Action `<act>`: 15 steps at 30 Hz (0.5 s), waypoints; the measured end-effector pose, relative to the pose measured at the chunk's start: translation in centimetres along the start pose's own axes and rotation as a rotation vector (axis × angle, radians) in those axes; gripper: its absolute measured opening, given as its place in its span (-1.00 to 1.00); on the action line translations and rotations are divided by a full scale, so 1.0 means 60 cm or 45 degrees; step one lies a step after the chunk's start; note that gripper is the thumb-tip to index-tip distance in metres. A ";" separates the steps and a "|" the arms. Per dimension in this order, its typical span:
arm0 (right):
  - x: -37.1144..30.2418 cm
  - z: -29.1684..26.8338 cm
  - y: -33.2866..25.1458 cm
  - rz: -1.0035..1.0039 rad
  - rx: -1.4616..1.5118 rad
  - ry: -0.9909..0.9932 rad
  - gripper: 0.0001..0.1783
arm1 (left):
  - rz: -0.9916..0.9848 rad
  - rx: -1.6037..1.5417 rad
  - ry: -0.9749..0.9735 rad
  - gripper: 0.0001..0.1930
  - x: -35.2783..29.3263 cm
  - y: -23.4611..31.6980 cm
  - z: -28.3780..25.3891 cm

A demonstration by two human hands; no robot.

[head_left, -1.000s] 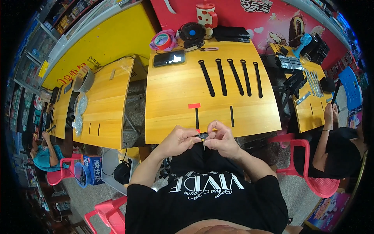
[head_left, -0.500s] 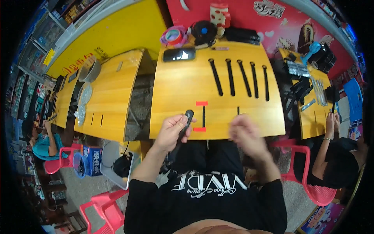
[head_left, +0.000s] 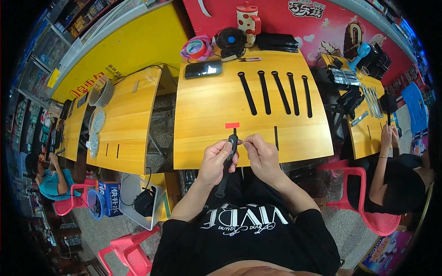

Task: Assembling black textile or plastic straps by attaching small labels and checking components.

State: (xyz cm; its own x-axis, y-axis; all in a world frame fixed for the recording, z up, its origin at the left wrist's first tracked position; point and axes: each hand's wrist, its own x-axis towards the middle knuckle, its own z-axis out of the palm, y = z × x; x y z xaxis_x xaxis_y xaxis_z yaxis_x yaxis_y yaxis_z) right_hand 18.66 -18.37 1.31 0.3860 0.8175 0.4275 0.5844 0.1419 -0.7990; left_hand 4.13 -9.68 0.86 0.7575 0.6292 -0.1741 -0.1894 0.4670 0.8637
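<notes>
My left hand [head_left: 218, 162] is closed round a folded black strap [head_left: 222, 186] just over the table's front edge; its looped end hangs below the fingers. Fingers pinched, my right hand [head_left: 261, 156] is beside the strap's upper end, and I cannot make out what is between the fingertips. Behind the hands, a red tape piece [head_left: 232, 125] sits at the top of a dark line on the table. Another dark line [head_left: 276, 135] runs beside my right hand. Farther back several black straps, each with a looped end, lie in a row, one black strap [head_left: 281, 92] in their middle.
On the wooden table [head_left: 202, 106] are a phone [head_left: 203, 69], tape rolls [head_left: 196, 48], a black fan [head_left: 231, 40], a spotted cup [head_left: 247, 23] and a black stack [head_left: 277, 42]. A person [head_left: 405, 181] works at the right; another person [head_left: 53, 179] sits far left.
My right hand has come left to the strap in my left hand. The strap now hangs downward, and the lower red tape is hidden behind my hands. The view has shifted slightly.
</notes>
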 end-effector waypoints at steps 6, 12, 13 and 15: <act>0.000 -0.003 0.005 -0.002 -0.020 -0.007 -0.94 | -0.022 0.005 -0.009 -0.67 0.003 -0.003 -0.001; -0.001 -0.006 -0.001 -0.126 -0.080 0.051 -0.98 | -0.035 0.019 -0.004 -0.67 0.001 -0.004 -0.001; -0.001 -0.006 -0.001 -0.126 -0.082 0.051 -0.98 | -0.034 0.018 -0.004 -0.67 0.001 -0.005 -0.001; -0.001 -0.006 0.000 -0.116 -0.081 0.032 -0.98 | -0.028 0.011 -0.009 -0.67 0.002 -0.004 0.000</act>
State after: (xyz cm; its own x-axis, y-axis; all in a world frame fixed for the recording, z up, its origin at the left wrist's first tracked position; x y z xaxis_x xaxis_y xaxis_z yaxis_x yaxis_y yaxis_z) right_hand 18.91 -18.63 1.42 0.3464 0.7883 0.5086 0.6618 0.1788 -0.7280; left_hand 4.27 -9.71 0.61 0.7659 0.6143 -0.1898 -0.1672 0.4753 0.8638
